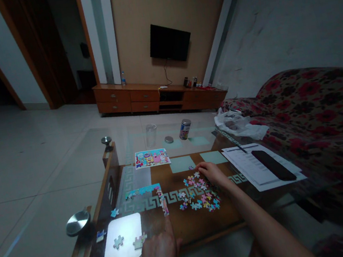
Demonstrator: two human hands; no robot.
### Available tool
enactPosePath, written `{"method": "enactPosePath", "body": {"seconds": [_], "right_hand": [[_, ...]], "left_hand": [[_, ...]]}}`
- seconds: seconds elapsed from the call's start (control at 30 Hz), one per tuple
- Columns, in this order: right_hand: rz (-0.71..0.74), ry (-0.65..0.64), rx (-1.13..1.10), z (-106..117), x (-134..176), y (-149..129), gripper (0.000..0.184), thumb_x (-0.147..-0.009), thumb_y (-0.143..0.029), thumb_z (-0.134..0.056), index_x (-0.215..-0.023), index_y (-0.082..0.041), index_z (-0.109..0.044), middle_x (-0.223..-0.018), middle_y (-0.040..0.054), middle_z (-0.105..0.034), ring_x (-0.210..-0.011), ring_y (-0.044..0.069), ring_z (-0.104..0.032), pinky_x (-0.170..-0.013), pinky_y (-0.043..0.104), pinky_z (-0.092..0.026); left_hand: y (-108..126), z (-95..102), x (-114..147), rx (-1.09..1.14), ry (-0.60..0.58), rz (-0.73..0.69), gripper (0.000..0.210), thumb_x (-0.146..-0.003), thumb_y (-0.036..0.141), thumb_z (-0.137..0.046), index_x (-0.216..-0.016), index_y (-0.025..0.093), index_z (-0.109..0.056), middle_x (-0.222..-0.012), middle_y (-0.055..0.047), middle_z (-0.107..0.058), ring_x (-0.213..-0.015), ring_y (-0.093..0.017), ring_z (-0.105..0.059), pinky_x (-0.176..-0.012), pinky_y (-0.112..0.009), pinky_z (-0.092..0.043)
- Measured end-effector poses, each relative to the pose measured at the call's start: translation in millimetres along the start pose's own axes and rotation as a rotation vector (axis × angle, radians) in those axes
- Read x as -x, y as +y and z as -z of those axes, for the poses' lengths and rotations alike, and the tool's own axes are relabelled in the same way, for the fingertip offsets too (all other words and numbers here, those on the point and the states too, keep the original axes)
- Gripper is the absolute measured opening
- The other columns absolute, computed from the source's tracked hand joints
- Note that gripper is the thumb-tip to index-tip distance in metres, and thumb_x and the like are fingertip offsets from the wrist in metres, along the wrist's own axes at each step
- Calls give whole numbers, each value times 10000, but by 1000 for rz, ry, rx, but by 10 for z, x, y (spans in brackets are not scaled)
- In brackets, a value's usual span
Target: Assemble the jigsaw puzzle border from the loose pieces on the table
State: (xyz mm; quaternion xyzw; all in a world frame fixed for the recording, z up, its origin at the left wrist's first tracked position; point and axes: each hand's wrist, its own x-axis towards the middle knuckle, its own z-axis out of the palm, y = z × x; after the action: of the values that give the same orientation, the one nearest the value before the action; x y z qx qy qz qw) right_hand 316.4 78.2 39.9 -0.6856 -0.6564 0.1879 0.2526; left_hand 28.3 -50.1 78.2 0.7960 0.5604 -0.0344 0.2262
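My left hand (160, 250) is low in the middle with its index finger stretched out. That fingertip touches the lower end of a joined strip of jigsaw pieces (162, 200), which forms a corner with a blue top row (144, 190). At the upper edge of a loose pile of jigsaw pieces (200, 193), my right hand (210, 173) has its fingertips pinched together at a puzzle piece (197, 174); the fingers partly hide it. Another small piece (191, 167) lies just left of those fingertips. Behind the strip lies a cartoon picture card (152, 158).
A white board (113, 253) at the left carries a loose piece (118, 241) and a joined bit (140, 241). Farther back stand a clear jar (151, 135), a lid (169, 139) and a printed tin (185, 129). Papers (245, 169) with a dark phone-like object (273, 165) lie right.
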Motion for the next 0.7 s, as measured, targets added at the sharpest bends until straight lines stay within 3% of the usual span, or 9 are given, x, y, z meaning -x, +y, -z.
{"method": "enactPosePath", "body": {"seconds": [0.33,0.7], "right_hand": [[-1,-24,-11,-10,16,10,203,-748,-264,-556,-840,-152,-697,-798,65,-700,-724,188,-616,-639,259,-434],[-12,-23,-26,4,28,-53,193,-773,-285,-550,-779,-151,-689,-725,61,-685,-657,181,-601,-588,256,-418]], "left_hand": [[-14,-22,-5,13,-2,1,546,-901,182,-548,-1413,106,-372,-904,-135,-747,-852,-285,-709,-734,-370,-521],[-8,-23,-4,12,-7,5,575,-893,163,-554,-1429,131,-348,-904,-128,-747,-863,-293,-705,-737,-371,-523]]}}
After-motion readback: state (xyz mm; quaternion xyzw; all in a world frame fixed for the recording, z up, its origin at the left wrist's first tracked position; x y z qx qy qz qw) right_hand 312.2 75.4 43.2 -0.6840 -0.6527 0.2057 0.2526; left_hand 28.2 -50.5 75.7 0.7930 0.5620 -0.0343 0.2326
